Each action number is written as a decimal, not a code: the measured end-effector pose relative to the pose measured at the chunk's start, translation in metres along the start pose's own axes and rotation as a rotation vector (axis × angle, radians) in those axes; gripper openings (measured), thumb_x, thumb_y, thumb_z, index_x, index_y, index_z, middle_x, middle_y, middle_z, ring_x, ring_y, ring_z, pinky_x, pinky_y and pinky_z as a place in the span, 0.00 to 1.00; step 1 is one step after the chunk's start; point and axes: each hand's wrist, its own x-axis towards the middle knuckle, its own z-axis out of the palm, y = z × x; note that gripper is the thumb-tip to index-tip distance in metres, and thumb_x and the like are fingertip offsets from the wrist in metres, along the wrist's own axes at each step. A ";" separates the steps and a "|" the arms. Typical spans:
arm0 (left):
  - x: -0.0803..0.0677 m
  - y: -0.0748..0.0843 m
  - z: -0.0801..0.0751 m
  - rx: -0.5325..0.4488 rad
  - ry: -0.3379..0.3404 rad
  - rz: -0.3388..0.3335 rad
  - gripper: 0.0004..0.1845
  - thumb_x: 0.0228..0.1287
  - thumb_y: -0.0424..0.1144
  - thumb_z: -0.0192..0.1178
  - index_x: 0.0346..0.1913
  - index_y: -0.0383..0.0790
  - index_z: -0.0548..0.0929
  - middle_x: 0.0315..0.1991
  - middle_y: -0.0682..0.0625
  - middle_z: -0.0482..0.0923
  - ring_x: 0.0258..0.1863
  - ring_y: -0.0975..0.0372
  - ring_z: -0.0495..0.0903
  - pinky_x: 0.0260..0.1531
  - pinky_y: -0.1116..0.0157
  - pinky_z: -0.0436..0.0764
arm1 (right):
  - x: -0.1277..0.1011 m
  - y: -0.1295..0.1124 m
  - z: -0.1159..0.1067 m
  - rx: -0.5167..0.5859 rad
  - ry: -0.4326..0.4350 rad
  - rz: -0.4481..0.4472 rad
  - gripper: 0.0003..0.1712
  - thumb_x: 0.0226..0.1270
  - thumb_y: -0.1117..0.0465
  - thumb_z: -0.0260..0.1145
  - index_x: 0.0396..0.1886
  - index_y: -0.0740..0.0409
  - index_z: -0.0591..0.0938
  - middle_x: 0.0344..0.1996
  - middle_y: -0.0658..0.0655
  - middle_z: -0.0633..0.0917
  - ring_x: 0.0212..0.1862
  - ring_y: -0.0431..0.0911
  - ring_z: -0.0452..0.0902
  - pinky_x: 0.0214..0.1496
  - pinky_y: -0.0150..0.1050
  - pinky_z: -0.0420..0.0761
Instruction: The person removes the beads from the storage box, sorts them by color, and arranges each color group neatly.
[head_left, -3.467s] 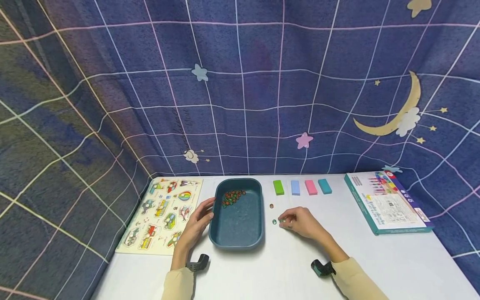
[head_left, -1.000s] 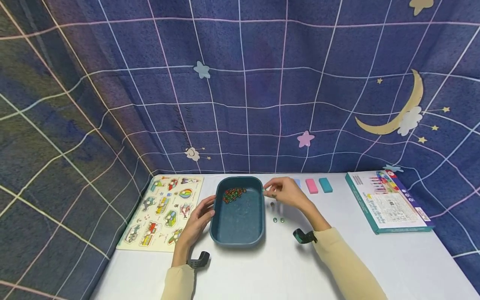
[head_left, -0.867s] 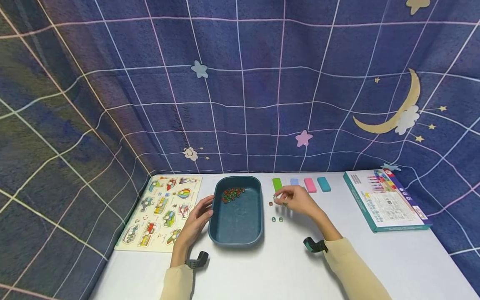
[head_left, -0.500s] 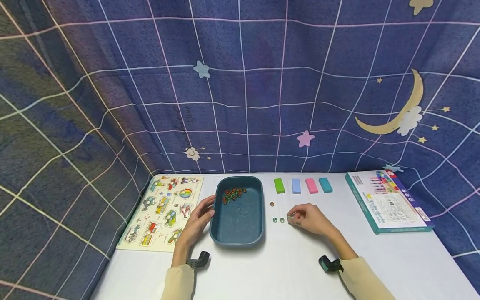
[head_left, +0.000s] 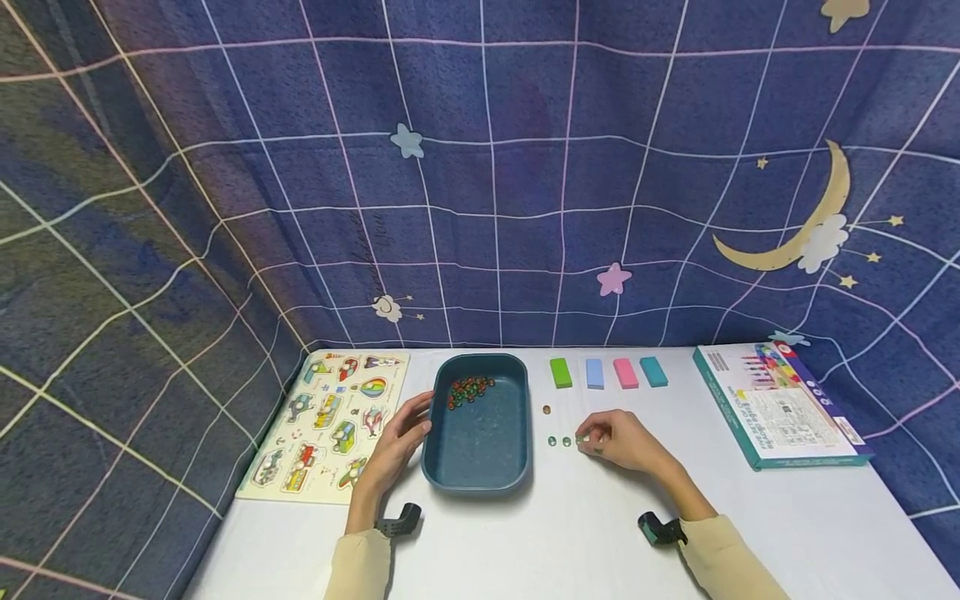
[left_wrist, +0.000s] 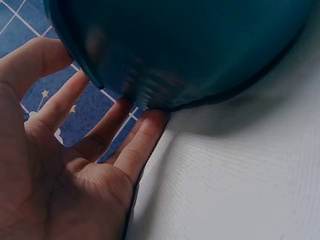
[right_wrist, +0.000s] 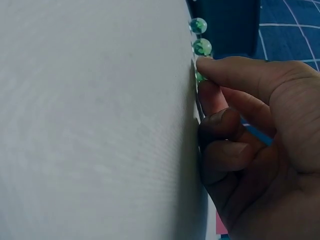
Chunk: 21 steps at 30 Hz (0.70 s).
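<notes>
A teal tray [head_left: 477, 467] sits mid-table with a small heap of red and green beads [head_left: 468, 390] at its far end. My left hand [head_left: 418, 422] rests with relaxed fingers [left_wrist: 145, 135] against the tray's left outer wall [left_wrist: 200, 55]. Right of the tray, two green beads [head_left: 559, 441] lie side by side on the white table. My right hand [head_left: 585, 437] pinches a third green bead [right_wrist: 200, 76] between thumb and finger, down at the table surface beside those two beads [right_wrist: 200, 37]. A lone brown bead [head_left: 547, 410] lies farther back.
Green [head_left: 559, 372], blue [head_left: 594, 373], pink [head_left: 625, 372] and teal [head_left: 653, 371] blocks line the back of the table. A wooden picture puzzle [head_left: 322, 429] lies left of the tray, and a boxed set [head_left: 776, 404] lies at the right. Blue patterned cloth hangs behind and to the left.
My right hand came back from beside the tray's far end to the row of green beads, carrying a green bead that it now holds beside the two. The left hand stayed put.
</notes>
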 end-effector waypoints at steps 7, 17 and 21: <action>0.001 -0.001 -0.002 0.000 0.000 -0.008 0.31 0.78 0.35 0.56 0.81 0.42 0.65 0.81 0.38 0.62 0.74 0.57 0.68 0.68 0.72 0.77 | -0.001 -0.002 -0.005 0.046 -0.020 0.000 0.07 0.62 0.67 0.77 0.40 0.58 0.89 0.24 0.49 0.81 0.26 0.34 0.69 0.31 0.28 0.70; 0.000 -0.001 -0.002 0.003 -0.006 0.001 0.31 0.78 0.35 0.57 0.80 0.42 0.65 0.81 0.37 0.62 0.77 0.52 0.67 0.68 0.72 0.77 | 0.018 -0.017 -0.023 0.129 0.030 -0.017 0.08 0.67 0.67 0.73 0.45 0.62 0.90 0.27 0.52 0.84 0.28 0.36 0.73 0.29 0.29 0.72; 0.001 -0.001 -0.001 -0.002 0.000 0.002 0.31 0.78 0.35 0.57 0.80 0.42 0.65 0.81 0.37 0.63 0.79 0.45 0.64 0.68 0.72 0.77 | 0.038 -0.042 -0.023 0.160 0.031 -0.033 0.13 0.65 0.61 0.77 0.47 0.63 0.90 0.28 0.53 0.85 0.28 0.38 0.74 0.30 0.29 0.72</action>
